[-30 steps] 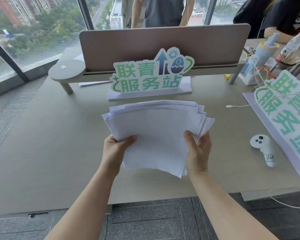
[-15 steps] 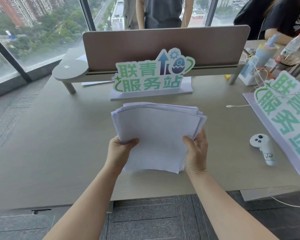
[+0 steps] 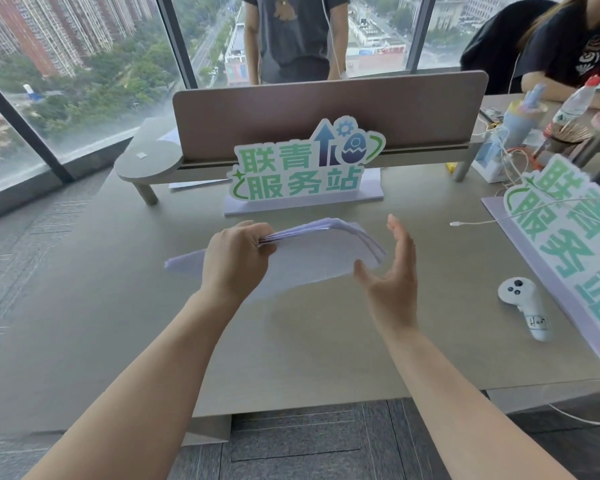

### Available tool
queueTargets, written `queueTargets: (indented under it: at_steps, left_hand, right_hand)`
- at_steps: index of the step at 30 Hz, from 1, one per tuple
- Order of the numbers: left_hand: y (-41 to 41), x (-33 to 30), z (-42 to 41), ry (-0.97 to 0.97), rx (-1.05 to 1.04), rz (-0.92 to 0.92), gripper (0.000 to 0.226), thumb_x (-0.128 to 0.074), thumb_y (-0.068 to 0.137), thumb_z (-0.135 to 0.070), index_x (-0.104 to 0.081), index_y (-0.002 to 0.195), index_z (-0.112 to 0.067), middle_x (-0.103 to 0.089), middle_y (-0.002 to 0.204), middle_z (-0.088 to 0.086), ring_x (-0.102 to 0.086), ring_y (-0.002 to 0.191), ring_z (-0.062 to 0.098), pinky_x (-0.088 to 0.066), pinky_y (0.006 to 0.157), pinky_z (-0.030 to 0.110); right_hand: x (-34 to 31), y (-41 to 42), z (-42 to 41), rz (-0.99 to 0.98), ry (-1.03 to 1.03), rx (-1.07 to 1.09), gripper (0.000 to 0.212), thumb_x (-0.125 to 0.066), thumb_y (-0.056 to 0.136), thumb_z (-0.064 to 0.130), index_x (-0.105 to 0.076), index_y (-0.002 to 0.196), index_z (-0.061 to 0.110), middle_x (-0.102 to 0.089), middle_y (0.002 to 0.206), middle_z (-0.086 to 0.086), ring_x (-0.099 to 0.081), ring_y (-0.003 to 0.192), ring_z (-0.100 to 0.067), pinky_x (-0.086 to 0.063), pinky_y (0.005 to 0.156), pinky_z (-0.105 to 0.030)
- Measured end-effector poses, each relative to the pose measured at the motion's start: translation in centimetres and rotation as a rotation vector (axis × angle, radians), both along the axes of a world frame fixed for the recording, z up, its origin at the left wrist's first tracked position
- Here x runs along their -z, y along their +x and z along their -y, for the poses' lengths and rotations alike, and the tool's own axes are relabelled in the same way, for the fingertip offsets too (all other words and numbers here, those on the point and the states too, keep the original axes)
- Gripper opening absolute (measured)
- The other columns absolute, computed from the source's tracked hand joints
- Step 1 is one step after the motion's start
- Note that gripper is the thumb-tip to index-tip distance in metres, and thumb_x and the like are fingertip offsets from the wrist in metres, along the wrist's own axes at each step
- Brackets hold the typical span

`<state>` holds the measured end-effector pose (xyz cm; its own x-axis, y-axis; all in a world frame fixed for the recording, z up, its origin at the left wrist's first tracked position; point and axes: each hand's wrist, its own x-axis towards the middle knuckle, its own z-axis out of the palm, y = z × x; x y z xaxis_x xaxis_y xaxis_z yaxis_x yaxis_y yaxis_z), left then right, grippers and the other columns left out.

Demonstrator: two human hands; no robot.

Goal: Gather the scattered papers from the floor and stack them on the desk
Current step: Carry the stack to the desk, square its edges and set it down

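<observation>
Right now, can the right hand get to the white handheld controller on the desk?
Probably yes. The right hand is open and holds nothing; the left hand alone grips the white paper stack. Only bare beige desk lies between it and the white handheld controller.

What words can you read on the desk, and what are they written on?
"联青服务站": on the standing green sign in front of the divider.
"联青服务站" again: on the second green sign lying flat at the right, seen turned round and partly cut off.
Handwritten label on the white controller: too small to read.
The papers: no print visible.
</observation>
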<state>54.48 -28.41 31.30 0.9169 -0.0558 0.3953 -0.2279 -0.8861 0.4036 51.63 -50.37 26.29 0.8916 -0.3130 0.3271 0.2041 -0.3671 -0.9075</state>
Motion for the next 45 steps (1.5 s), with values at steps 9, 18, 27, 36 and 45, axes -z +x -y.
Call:
queueTargets:
  at_steps: [9,18,27,36,45]
  left_hand:
    - [-0.7,2.9,1.7,0.300,0.133,-0.010,0.012,-0.062,0.070,-0.009,-0.059,0.064,-0.019,-0.058,0.067,-0.001,-0.058,0.065,0.030,-0.034,0.065,0.032]
    - [-1.1,5.5,0.7,0.270,0.129,-0.101,0.008,-0.068,0.076,-0.022,-0.064,0.084,-0.022,-0.066,0.079,-0.004,-0.060,0.080,0.028,-0.035,0.077,0.034]
    - [-0.2,5.9,-5.7,-0.301,-0.316,-0.072,0.080,-0.083,0.069,-0.024,-0.044,0.139,-0.018,-0.053,0.132,0.009,-0.044,0.125,0.029,-0.034,0.106,0.038]
    - [-1.3,9.8,-8.1,-1.166,-0.165,-0.415,0.050,-0.085,0.051,-0.017,-0.070,0.098,-0.012,-0.076,0.095,0.001,-0.069,0.091,0.022,-0.052,0.083,0.033]
    - [-4.4,14.5,-4.4,-1.199,-0.283,-0.427,0.036,-0.075,0.058,-0.004,-0.067,0.090,-0.018,-0.072,0.084,-0.005,-0.066,0.073,0.005,-0.050,0.062,0.014]
  right_hand:
    - [4.0,0.1,0.1,-0.212,0.166,-0.246,0.032,-0.068,0.081,-0.004,-0.074,0.079,0.027,-0.067,0.071,0.017,-0.057,0.069,-0.001,-0.043,0.068,-0.024]
    - [7.7,-0.7,0.6,-0.399,0.311,-0.234,0.020,-0.072,0.077,0.017,-0.072,0.091,0.002,-0.064,0.081,0.000,-0.054,0.080,-0.012,-0.041,0.076,-0.032]
    - [6.5,-0.3,1.8,-0.375,0.420,-0.178,0.038,-0.077,0.065,0.031,-0.070,0.089,0.003,-0.068,0.081,-0.012,-0.058,0.080,-0.019,-0.047,0.076,-0.042]
    - [5.3,-0.2,2.0,-0.273,0.402,-0.232,0.022,-0.065,0.087,-0.006,-0.074,0.100,0.010,-0.077,0.084,0.009,-0.071,0.080,-0.010,-0.056,0.073,-0.028]
    - [10.3,-1.1,0.0,-0.326,0.336,-0.142,0.047,-0.065,0.083,-0.007,-0.058,0.125,0.014,-0.071,0.107,0.009,-0.067,0.095,0.001,-0.049,0.077,-0.010]
